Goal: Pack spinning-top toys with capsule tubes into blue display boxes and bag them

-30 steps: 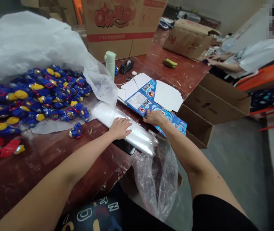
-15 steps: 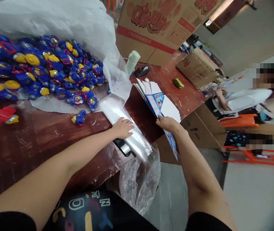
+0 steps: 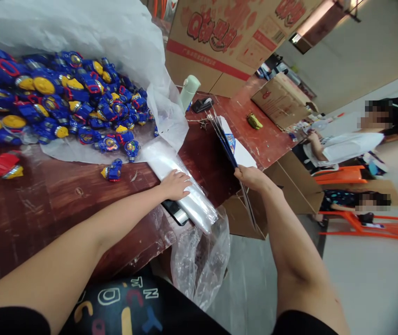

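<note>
My left hand lies flat, fingers stretched, on a stack of clear plastic bags at the table edge. Under the bags a dark phone-like slab partly shows. My right hand grips a bundle of printed cards, blue on their faces and now seen nearly edge-on. White sheets lie just behind them. To the left, a heap of blue and yellow plastic toys spills from a large white bag. A single toy sits apart near my left hand.
A pale green bottle, a black tape dispenser and a banana stand or lie further back on the table. Large cardboard boxes rise behind. An open carton is below the right edge. Two people sit at the right.
My right hand has turned the cards so their blue faces now show mostly as thin edges. My left hand stays on the plastic bags.
</note>
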Tool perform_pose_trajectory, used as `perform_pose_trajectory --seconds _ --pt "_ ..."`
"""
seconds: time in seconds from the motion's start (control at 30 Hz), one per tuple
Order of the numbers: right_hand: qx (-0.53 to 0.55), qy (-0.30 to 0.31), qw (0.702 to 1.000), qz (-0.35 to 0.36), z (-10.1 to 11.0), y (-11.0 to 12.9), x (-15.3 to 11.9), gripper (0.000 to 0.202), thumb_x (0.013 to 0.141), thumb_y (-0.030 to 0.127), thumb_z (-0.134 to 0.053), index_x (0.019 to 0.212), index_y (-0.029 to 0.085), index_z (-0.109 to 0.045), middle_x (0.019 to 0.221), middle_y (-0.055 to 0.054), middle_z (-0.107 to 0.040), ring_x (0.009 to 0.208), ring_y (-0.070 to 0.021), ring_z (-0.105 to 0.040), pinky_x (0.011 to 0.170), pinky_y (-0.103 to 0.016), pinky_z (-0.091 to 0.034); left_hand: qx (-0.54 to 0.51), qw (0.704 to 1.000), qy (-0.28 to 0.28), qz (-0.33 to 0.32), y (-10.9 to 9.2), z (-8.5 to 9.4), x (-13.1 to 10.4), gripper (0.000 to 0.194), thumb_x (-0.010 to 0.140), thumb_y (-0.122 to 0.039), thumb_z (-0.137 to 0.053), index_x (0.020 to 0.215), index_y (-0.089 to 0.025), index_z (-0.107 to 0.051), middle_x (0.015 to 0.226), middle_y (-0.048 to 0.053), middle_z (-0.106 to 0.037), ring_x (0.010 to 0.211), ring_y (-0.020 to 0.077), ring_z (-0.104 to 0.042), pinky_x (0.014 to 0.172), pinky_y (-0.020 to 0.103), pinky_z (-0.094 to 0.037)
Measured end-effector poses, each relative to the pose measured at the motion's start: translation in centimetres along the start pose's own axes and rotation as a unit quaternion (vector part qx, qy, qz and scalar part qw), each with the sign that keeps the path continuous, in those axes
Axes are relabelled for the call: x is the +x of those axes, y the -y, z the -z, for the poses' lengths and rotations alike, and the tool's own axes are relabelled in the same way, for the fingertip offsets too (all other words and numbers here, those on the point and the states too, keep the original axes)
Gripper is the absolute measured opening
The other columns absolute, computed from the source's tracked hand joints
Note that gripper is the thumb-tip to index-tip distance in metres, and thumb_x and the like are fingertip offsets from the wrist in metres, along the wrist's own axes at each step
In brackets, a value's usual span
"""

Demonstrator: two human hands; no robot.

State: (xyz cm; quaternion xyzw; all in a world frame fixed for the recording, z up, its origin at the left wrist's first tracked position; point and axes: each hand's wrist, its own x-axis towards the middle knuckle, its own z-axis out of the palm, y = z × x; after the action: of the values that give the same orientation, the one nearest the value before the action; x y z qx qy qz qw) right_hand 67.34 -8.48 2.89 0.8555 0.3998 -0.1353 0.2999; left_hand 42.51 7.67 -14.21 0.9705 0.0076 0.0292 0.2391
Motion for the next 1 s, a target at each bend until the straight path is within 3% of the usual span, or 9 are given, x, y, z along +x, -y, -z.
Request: perform_pose_trajectory --seconds 0.23,0.43,0.57,0.67,0.73,0.87,0.93,1.0 --pt "0.028 0.006 0.999 0.017 -1.5 1.9 0.9 0.053 0.112 0.046 -0.03 0.137 0.012 -0.063 0.117 -0.017 -0.076 0.11 -0.0259 -0.073 0.101 -0.041 -0.051 0.03 0.999 0.008 -0.017 0.3 0.2 0.3 0.051 0.102 -0.05 -0.059 0.147 -0.027 -0.063 0.16 0.01 -0.055 0.148 0.0327 -0.05 0.127 0.061 -0.03" --pt "0.061 -0.01 0.998 0.009 -3.1 3.8 1.4 0.052 0.109 0.057 -0.045 0.132 0.015 -0.066 0.116 -0.011 -0.075 0.105 -0.0212 -0.072 0.103 -0.046 -0.055 0.077 0.996 -0.023 -0.039 -2.5 1.8 -1.0 0.058 0.103 -0.04 -0.061 0.157 -0.02 -0.052 0.167 0.013 -0.045 0.159 0.0332 -0.036 0.133 0.065 -0.01" --pt "0.076 -0.057 0.995 -0.019 -3.5 3.5 -0.6 0.052 0.112 0.042 -0.03 0.143 0.01 -0.058 0.116 -0.02 -0.075 0.11 -0.0285 -0.074 0.101 -0.046 -0.054 0.094 0.994 -0.042 -0.039 -4.5 3.4 -4.4 0.056 0.106 -0.044 -0.055 0.157 -0.021 -0.052 0.163 0.012 -0.05 0.154 0.0317 -0.043 0.133 0.065 -0.01" --pt "0.095 -0.106 0.988 -0.049 -3.4 2.6 -2.4 0.058 0.111 0.034 -0.018 0.158 0.006 -0.04 0.12 -0.029 -0.073 0.115 -0.0371 -0.073 0.099 -0.049 -0.053 0.105 0.993 -0.052 -0.033 -4.6 4.6 -7.1 0.052 0.106 -0.045 -0.056 0.153 -0.022 -0.056 0.158 0.01 -0.056 0.152 0.0286 -0.046 0.135 0.061 -0.01" --pt "0.117 -0.121 0.984 -0.053 -3.2 2.3 -3.2 0.06 0.111 0.037 -0.02 0.161 0.007 -0.036 0.125 -0.029 -0.072 0.118 -0.0403 -0.072 0.099 -0.052 -0.053 0.115 0.991 -0.059 -0.021 -4.2 5.3 -8.4 0.05 0.106 -0.043 -0.057 0.15 -0.02 -0.058 0.155 0.011 -0.06 0.15 0.0287 -0.048 0.135 0.06 -0.009" --pt "0.184 -0.105 0.977 -0.014 -3.7 3.3 -5.3 0.06 0.109 0.049 -0.038 0.158 0.014 -0.045 0.149 -0.023 -0.061 0.134 -0.0366 -0.063 0.112 -0.048 -0.048 0.132 0.989 -0.061 -0.02 -3.8 6.2 -10.6 0.048 0.107 -0.038 -0.056 0.148 -0.015 -0.059 0.153 0.015 -0.061 0.147 0.0325 -0.051 0.133 0.064 -0.011" --pt "0.226 -0.101 0.969 0.01 -5.1 4.9 -7.9 0.057 0.11 0.049 -0.041 0.156 0.016 -0.048 0.16 -0.02 -0.051 0.143 -0.0326 -0.055 0.118 -0.044 -0.044 0.137 0.988 -0.065 -0.026 -3.6 6.3 -12.6 0.047 0.107 -0.038 -0.055 0.148 -0.015 -0.058 0.154 0.016 -0.06 0.147 0.033 -0.051 0.132 0.065 -0.013" --pt "0.268 -0.087 0.958 0.049 -7.1 7.3 -11.7 0.05 0.111 0.047 -0.042 0.149 0.017 -0.054 0.155 -0.018 -0.056 0.138 -0.0282 -0.058 0.116 -0.043 -0.047 0.142 0.986 -0.084 -0.023 -3.0 6.3 -16.1 0.047 0.108 -0.039 -0.053 0.148 -0.016 -0.057 0.154 0.016 -0.059 0.147 0.0324 -0.051 0.132 0.063 -0.013"
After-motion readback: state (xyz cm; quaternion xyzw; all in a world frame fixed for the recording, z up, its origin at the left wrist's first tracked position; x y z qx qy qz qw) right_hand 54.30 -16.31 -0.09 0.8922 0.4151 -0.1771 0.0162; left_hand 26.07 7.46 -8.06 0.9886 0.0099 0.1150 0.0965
